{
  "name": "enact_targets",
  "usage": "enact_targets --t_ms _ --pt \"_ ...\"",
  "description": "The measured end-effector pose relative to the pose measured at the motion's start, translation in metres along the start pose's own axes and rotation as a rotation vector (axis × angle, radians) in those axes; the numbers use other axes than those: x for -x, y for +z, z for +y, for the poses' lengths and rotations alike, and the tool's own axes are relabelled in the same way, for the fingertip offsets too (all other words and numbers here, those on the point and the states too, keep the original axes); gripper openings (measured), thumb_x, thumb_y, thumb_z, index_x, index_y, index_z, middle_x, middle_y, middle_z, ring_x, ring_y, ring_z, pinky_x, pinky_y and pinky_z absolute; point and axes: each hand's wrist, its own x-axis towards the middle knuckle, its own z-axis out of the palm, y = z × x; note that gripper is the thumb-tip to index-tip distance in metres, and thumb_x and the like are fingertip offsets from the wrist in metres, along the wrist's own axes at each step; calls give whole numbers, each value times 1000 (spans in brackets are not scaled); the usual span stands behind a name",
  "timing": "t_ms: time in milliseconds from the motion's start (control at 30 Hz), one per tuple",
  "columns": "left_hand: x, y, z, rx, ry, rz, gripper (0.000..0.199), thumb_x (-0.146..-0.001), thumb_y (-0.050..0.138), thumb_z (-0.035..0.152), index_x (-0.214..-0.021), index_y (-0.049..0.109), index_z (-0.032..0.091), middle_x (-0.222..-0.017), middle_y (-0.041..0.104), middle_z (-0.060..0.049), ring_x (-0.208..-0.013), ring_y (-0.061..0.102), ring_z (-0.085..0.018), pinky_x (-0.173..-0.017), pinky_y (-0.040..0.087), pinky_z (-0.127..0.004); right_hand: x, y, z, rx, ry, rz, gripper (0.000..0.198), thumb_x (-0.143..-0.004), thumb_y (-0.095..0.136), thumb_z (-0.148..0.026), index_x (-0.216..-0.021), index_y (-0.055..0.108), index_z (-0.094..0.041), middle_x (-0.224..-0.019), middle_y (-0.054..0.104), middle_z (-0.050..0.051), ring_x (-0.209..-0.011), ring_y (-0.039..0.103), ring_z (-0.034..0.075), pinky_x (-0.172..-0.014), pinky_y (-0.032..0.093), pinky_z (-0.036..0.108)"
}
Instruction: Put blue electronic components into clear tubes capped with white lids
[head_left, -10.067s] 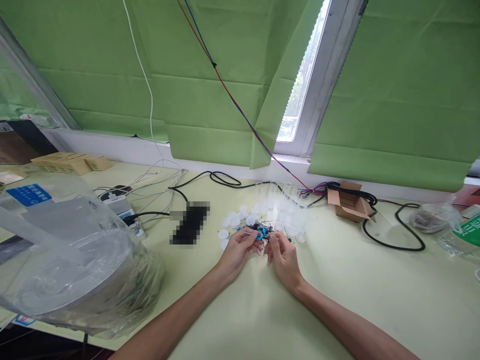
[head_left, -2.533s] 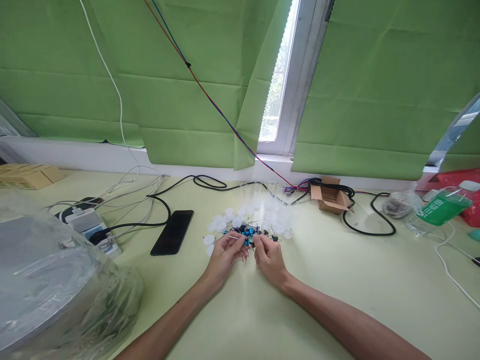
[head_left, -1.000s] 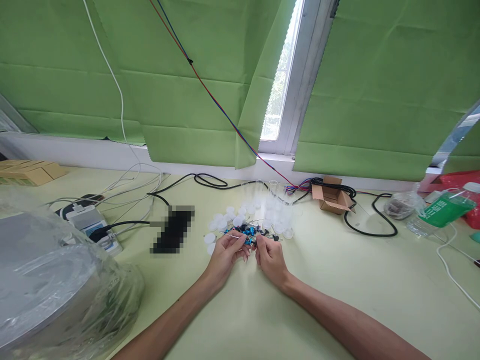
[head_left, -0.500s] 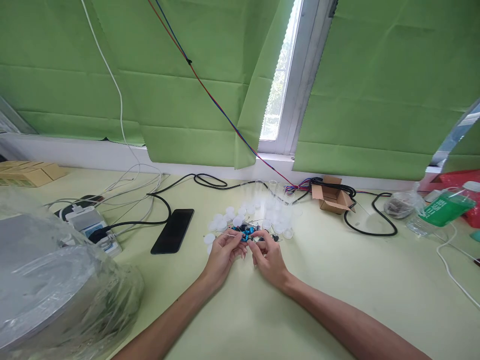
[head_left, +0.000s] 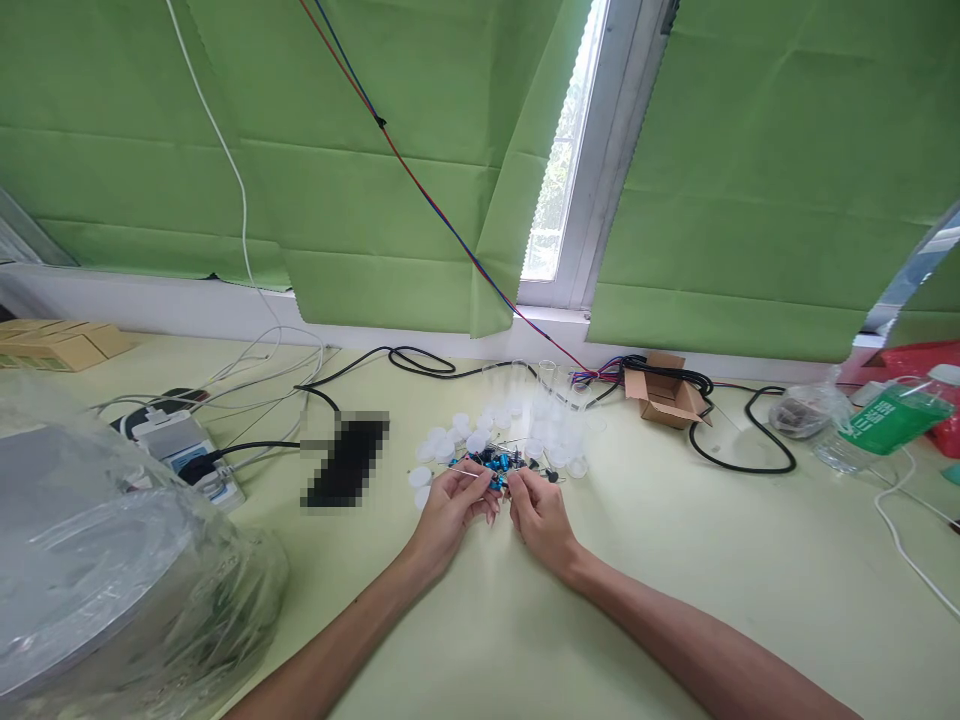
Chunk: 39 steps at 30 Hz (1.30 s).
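Note:
My left hand [head_left: 454, 502] is closed in a pinch, with a thin pale wire lead [head_left: 466, 472] lying across its fingers. It seems to belong to a small electronic part whose body is hidden. Close beside it, my right hand [head_left: 541, 512] also pinches, fingertips near the left ones; what it grips is too small to make out. Just beyond both hands lies a pile of blue and black electronic components [head_left: 504, 461] with wire leads. White translucent plastic caps [head_left: 435, 437] and clear plastic tubes [head_left: 546, 378] surround the pile.
Left of the hands lies a pixelated black phone [head_left: 346, 462]. A power strip [head_left: 187, 455] with cables and a large plastic-wrapped object [head_left: 112, 570] stand further left. Behind right are an open cardboard box [head_left: 664, 395], black cable [head_left: 742, 468] and a green-labelled bottle [head_left: 885, 420].
My right hand's fingers have drawn together into a tighter pinch and moved slightly away from the left fingertips. My left hand stays nearly in place.

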Motion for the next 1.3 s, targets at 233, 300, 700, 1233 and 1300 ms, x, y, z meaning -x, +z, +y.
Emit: enact_targets --t_ms 233,300,700,1233,1300 --pt "0 -1 -3 7 -3 -23 24 -77 76 36 -78 62 16 -66 67 -3 -60 60 -14 -55 46 -25 0 1 1 47 -21 52 55 -99 32 -55 -57 42 -21 -43 43 -4 -40 37 10 -46 33 24" --pt "-1 0 -2 28 -9 -12 24 -76 77 36 -77 62 16 -66 66 -3 -59 59 -14 -54 46 -25 1 0 -1 24 -6 64 53 -99 33 -55 -61 45 -21 -43 42 -4 -39 38 10 -45 34 24" --pt "-2 1 3 81 -1 86 26 -71 81 34 -75 63 16 -66 67 -3 -58 59 -12 -56 46 -23 2 0 -2 -31 -23 -40 31 -93 50 -48 -104 50 -19 -48 49 -8 -40 47 11 -43 37 20" --pt "-1 -3 -5 -4 6 -7 24 -78 75 36 -80 60 17 -66 66 -2 -59 59 -14 -55 46 -25 -1 0 2 39 -46 10 46 -99 38 -47 -61 40 -21 -46 40 -6 -42 35 9 -46 30 23" --pt "-1 -3 -5 -12 1 -15 23 -79 74 36 -80 60 17 -66 66 -2 -59 59 -14 -55 46 -25 -1 0 3 46 -63 26 51 -100 36 -47 -56 39 -21 -44 41 -5 -41 36 9 -48 32 23"
